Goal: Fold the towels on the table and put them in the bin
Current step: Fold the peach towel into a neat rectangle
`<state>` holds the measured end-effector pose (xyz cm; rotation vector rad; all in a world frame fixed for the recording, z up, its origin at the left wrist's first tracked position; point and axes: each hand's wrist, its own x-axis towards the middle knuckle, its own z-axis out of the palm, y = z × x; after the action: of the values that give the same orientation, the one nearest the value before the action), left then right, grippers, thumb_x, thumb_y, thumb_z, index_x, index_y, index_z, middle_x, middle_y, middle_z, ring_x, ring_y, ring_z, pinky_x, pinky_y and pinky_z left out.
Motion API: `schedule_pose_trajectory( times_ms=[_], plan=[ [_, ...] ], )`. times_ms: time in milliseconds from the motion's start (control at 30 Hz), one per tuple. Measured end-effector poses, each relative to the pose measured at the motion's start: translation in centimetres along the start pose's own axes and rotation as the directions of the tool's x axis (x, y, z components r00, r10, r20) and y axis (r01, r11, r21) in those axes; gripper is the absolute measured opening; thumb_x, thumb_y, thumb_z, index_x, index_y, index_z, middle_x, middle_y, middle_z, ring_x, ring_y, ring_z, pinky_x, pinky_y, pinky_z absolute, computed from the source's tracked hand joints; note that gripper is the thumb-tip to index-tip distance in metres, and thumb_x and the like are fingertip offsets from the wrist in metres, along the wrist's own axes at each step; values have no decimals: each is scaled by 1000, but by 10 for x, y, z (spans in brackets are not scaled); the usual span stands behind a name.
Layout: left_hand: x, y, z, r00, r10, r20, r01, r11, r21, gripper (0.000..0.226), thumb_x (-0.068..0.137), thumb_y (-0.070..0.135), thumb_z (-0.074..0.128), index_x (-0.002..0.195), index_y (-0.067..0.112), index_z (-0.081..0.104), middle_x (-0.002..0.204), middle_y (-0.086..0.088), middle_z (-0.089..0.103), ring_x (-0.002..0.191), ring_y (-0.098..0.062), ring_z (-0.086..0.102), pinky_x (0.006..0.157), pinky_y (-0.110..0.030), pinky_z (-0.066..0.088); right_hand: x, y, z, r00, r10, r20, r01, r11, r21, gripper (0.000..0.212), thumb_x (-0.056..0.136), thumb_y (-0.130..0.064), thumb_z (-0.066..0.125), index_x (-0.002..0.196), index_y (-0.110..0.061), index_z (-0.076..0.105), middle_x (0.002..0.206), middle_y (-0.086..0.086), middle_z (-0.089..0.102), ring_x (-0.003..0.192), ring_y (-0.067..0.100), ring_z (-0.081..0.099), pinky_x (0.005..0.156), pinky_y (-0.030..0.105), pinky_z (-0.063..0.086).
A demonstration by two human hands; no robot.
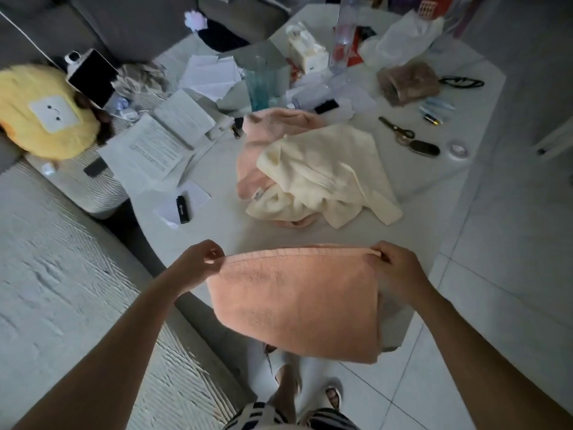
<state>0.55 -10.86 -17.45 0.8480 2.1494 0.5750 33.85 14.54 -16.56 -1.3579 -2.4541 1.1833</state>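
Dim living room, pale tiled floor (483,290) and a white table (223,218) that's honestly buried in stuff — loose papers (145,150) on the left side, a clear blue-green plastic container (259,85) standing upright further back, a tall water bottle (344,35) behind that, and a crumpled plastic bag (400,38) near the far right. Over on the right edge of the table there's a pair of scissors (398,130), with a dark oval thing just beside them that I can't make out. A small black lighter-looking object (182,209) lies on a scrap of paper closer in. Left of the table is a grey sofa (62,290) with a yellow plush (40,119) on it. Now the towels: a cream towel (325,178) sits rumpled in the middle of the table, lying on top of a pink towel (263,141) that pokes out behind and to its left. The third one, a peach towel (297,299), is held up in the air at the near edge of the table — it looks already doubled over, hanging down from its top edge. Left hand (201,259) pinches the top left corner, right hand (397,268) grips the top right corner, hands held well apart so the edge is stretched straight between them. Down below you can see feet in white slippers (273,367) on the tiles
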Motion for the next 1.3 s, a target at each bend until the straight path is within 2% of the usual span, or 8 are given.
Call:
schedule_pose_trajectory(
  times_ms=[167, 333, 467, 567, 700, 933, 1067, 1300],
  plan=[
    [-58, 32, -35, 995, 88, 54, -98, 964, 248, 15, 90, 12, 67, 100, 22, 73, 85, 10, 70, 80, -8, 65, 66, -21, 45, -31, -23, -54, 983, -182, 3, 181, 981, 66, 14, 91, -26, 69, 77, -29, 68, 65, -19, 65, 60, -3, 54, 59, 14, 38],
    [-111, 74, -71, 916, 130, -381, -211, 961, -178, 21, 84, 8, 74, 87, 28, 77, 73, 13, 76, 67, 2, 67, 64, -10, 50, -54, -60, -104, 901, -336, -276, 391, 904, 175, 32, 92, -19, 66, 80, -49, 66, 72, -30, 68, 65, -12, 59, 59, 4, 39],
    [-130, 111, -72, 811, 223, -541, -314, 946, -82, 20, 83, 11, 73, 85, 31, 75, 75, 8, 74, 72, -5, 65, 66, -14, 47, -61, -79, -127, 877, -331, -348, 428, 868, 251, 14, 83, -36, 67, 74, -45, 73, 66, -22, 68, 62, -5, 55, 58, 13, 42],
    [-139, 133, -79, 720, 230, -655, -384, 918, -100, 15, 84, 11, 68, 89, 24, 74, 73, 17, 71, 72, 5, 63, 64, -6, 43, -58, -80, -144, 868, -305, -392, 418, 875, 246, 13, 81, -32, 70, 78, -20, 74, 67, -3, 67, 59, 1, 52, 56, 20, 41],
    [-140, 149, -82, 716, 264, -647, -393, 917, -61, 17, 85, 9, 65, 90, 22, 73, 84, 6, 72, 78, -8, 63, 72, -19, 47, -55, -80, -161, 858, -249, -449, 386, 890, 244, 7, 82, -26, 74, 84, -20, 74, 78, 17, 71, 65, 12, 55, 58, 26, 43],
    [-137, 137, -65, 803, 300, -515, -324, 945, 45, 23, 87, 7, 70, 80, 29, 68, 80, -12, 72, 75, -23, 67, 64, -16, 46, -67, -52, -159, 890, -227, -396, 348, 900, 264, 15, 82, -24, 74, 96, -24, 79, 73, -13, 72, 63, -5, 59, 61, 14, 46],
    [-150, 108, -51, 924, 206, -323, -257, 958, -124, 30, 83, 5, 76, 74, 34, 77, 76, 6, 75, 72, -5, 65, 71, -19, 47, -92, -23, -150, 965, -219, -143, 256, 898, 359, 30, 82, -14, 78, 78, -44, 79, 78, -14, 77, 71, -2, 67, 69, 12, 51],
    [-157, 61, -12, 1000, 28, 6, -27, 990, -142, 26, 78, 3, 80, 74, 28, 80, 79, -2, 77, 82, -17, 68, 77, -27, 46, -110, 23, -115, 960, -31, 279, -51, 958, 282, 6, 85, -6, 75, 81, -8, 78, 77, 9, 68, 77, 19, 57, 75, 31, 41]
  ],
)
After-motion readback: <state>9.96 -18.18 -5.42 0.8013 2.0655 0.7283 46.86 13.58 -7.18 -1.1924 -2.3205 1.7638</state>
